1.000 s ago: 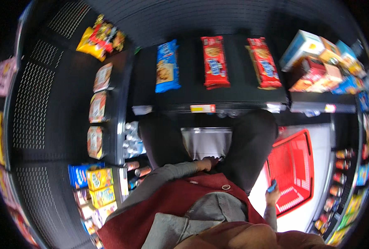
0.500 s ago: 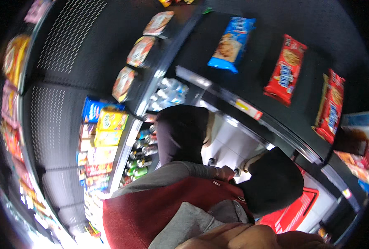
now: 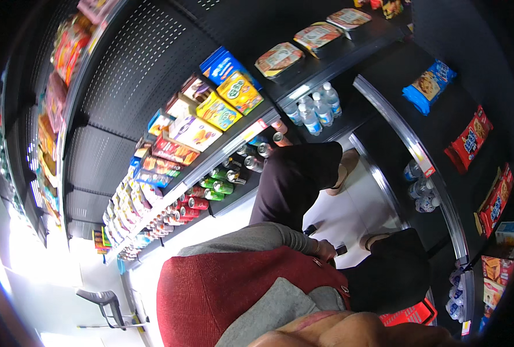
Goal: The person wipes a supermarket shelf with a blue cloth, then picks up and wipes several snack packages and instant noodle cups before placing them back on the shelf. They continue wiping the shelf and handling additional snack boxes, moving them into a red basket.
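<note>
My left hand [image 3: 326, 250], at the end of a grey sleeve, lies low in front of my body between my bent knees. Its fingers look closed, and a small black thing [image 3: 341, 250] shows right at them; its kind is too small to tell. Another dark piece [image 3: 309, 229] shows just beyond the hand, against the pale floor [image 3: 358, 202]. No part of my right hand shows. At the lower right, partly behind my dark trouser leg, is a red plastic basket [image 3: 410, 314].
Dark shelves rise on the left with snack boxes [image 3: 219, 110], drink cans [image 3: 222, 186] and packaged trays [image 3: 279, 59]. Water bottles [image 3: 317, 113] stand low by my left knee. On the right shelf lie a blue cookie pack [image 3: 429, 87] and red cookie packs [image 3: 471, 139].
My view has turned left, so the shelves have swung rightward and more of the left aisle shows. My left hand stays low between my knees, with the small black thing still at it.
</note>
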Demonstrator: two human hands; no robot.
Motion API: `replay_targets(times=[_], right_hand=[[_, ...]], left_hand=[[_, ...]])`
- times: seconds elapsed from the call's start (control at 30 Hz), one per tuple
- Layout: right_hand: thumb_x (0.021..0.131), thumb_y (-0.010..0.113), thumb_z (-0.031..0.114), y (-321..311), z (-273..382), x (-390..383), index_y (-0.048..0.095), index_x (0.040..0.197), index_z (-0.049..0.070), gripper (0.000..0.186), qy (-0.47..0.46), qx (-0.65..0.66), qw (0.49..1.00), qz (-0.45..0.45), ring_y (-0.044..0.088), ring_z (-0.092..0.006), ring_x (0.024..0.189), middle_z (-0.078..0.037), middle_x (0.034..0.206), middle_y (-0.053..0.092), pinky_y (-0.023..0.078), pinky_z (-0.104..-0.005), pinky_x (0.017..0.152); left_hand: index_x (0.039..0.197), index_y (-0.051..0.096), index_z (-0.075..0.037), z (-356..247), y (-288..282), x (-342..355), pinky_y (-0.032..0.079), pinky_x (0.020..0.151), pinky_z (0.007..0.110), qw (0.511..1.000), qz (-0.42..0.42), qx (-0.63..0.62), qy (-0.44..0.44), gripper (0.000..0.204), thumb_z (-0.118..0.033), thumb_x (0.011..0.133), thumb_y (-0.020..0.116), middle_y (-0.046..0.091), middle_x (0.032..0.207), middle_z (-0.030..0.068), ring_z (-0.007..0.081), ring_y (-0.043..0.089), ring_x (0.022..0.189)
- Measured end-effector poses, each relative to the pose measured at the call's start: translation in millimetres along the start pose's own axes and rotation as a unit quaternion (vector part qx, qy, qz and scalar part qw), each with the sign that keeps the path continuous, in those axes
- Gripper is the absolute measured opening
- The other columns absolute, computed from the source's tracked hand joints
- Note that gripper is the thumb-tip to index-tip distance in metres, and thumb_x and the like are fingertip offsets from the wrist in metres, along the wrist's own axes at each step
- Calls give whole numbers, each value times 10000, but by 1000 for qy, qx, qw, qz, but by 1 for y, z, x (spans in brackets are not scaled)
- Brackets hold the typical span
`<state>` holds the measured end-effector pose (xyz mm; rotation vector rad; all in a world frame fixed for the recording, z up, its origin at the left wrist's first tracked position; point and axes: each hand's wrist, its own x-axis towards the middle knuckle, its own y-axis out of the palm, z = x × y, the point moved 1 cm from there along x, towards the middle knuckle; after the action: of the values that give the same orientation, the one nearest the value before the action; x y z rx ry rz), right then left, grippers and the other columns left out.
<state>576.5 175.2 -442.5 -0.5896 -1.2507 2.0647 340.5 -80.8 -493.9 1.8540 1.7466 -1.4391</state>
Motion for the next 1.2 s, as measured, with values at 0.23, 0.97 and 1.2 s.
replay_targets(times=[0.23,0.97,1.2], right_hand=[[801,755,233,-4,-10,-14,595,1271,-44,568,-35,-12,999,-7,676,-459,912,-270,1037,700,526,-524,784],[838,707,207,-4,-4,-60,598,1342,42,541,175,-69,982,-5,697,-441,920,-254,1076,711,540,-521,790],[858,599,130,-13,-14,-62,545,1423,62,572,93,-69,992,58,673,-420,1069,-215,1261,672,539,-508,876]], left_hand=[[1110,745,-161,-7,-8,-33,534,908,492,999,-26,26,2,411,-403,778,739,729,1133,142,371,675,1090],[1165,730,-297,17,13,-31,559,825,479,988,-140,-54,-26,455,-437,733,767,729,1115,92,305,695,1067],[1287,597,-132,46,23,-71,555,834,501,990,-118,-53,-50,747,-510,672,787,731,1067,131,347,705,1007]])
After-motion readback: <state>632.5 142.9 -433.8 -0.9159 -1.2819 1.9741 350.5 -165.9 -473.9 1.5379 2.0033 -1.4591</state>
